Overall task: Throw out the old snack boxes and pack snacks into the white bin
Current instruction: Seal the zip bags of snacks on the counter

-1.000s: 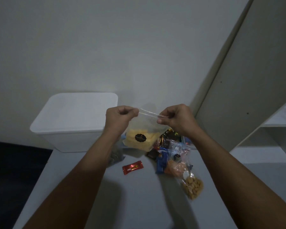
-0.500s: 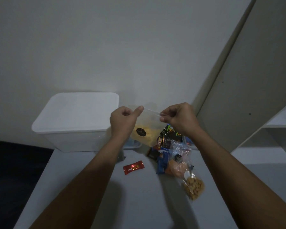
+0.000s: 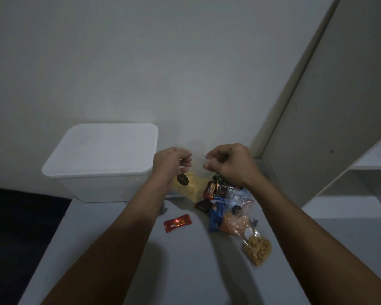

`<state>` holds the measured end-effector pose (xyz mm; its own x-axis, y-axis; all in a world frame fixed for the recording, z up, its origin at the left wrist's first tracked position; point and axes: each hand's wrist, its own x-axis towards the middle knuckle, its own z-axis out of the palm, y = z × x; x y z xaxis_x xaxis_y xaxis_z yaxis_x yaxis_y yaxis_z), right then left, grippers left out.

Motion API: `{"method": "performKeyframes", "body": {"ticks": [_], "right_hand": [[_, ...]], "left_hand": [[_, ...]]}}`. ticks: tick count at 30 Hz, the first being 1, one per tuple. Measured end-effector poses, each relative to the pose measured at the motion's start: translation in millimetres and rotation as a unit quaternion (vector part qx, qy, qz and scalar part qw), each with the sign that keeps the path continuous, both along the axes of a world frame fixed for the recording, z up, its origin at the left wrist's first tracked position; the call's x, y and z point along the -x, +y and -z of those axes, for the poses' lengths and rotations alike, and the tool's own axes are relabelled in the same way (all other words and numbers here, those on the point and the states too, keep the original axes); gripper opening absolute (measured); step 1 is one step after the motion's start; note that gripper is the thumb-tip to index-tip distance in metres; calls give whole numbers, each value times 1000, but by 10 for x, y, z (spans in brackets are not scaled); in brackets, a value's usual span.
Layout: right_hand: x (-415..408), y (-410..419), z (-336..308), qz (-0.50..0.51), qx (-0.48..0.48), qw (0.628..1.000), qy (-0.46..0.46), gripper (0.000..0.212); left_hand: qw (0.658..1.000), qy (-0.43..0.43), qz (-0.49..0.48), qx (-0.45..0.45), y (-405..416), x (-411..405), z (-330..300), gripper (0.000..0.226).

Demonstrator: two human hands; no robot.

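I see the gray table (image 3: 185,271) close to me, and I will use the white bin as my marker. Nearest to me, well off to the right of the bin, lies a clear bag of peanuts (image 3: 259,249). Just past it is a bag of orange snacks (image 3: 234,223) and a blue wrapped snack (image 3: 216,219) beside it. A small red candy wrapper (image 3: 177,223) lies alone, in front of the bin's right corner. Farther back is a pile of dark candy wrappers (image 3: 213,190). Above that pile, both my hands are up off the table. My left hand (image 3: 169,166) has its fingers curled and pinches the top left edge of a clear bag of yellow chips (image 3: 190,186) with a black sticker. My right hand (image 3: 229,164) pinches the top right edge of the same bag. The bag hangs just to the right of the bin. The white bin (image 3: 101,172) sits at the back left of the table, against the wall, with its lid (image 3: 103,148) on.
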<state>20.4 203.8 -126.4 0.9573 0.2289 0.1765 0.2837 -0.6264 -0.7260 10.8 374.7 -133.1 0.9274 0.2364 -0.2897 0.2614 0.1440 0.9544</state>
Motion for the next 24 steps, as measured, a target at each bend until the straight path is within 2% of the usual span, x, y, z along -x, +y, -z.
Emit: {"method": "performKeyframes", "body": {"ticks": [5, 11, 24], "right_hand": [[-83, 9, 29, 3, -48, 997, 53, 17], [-114, 22, 75, 7, -94, 990, 109, 10], [-111, 64, 117, -9, -56, 994, 90, 16]], "left_hand": [[998, -20, 30, -48, -18, 40, 12, 12], [994, -37, 47, -87, 1, 53, 63, 6], [996, -22, 38, -76, 7, 68, 76, 10]]}}
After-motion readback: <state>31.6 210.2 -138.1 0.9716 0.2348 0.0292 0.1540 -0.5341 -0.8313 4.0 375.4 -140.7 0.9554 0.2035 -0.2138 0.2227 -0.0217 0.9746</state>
